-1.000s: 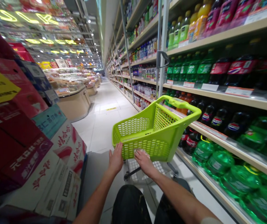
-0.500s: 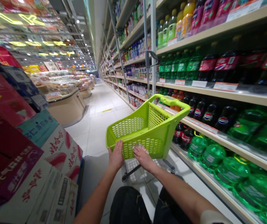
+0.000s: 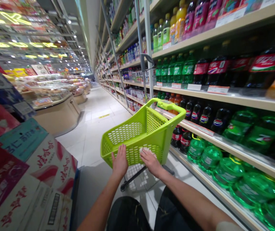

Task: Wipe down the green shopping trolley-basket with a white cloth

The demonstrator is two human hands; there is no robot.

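Note:
A lime-green plastic shopping cart (image 3: 121, 129) stands on the floor in front of my knees, its perforated side facing me. My left hand (image 3: 120, 161) lies on that side near its low end, fingers stretched out and together, with nothing held. Under the fingers of my right hand (image 3: 151, 163) is a crumpled whitish wipe (image 3: 149, 150), pressed against the cart's side panel. The palm hides part of it, and I cannot tell its exact material. The cart's handle (image 3: 165, 105) rises at the far right end, away from both hands.
Shelves (image 3: 226, 96) full of soda bottles run along the right, close to the cart. Stacked drink cartons (image 3: 43, 160) stand on the left. Beyond them is a rounded display counter (image 3: 59, 114) with packaged food. A tiled aisle (image 3: 94, 112) stretches ahead.
My view has turned slightly to the right. Both hands have slid a little to the right along the cart's side, the right one with the wipe. The cart has stayed in place.

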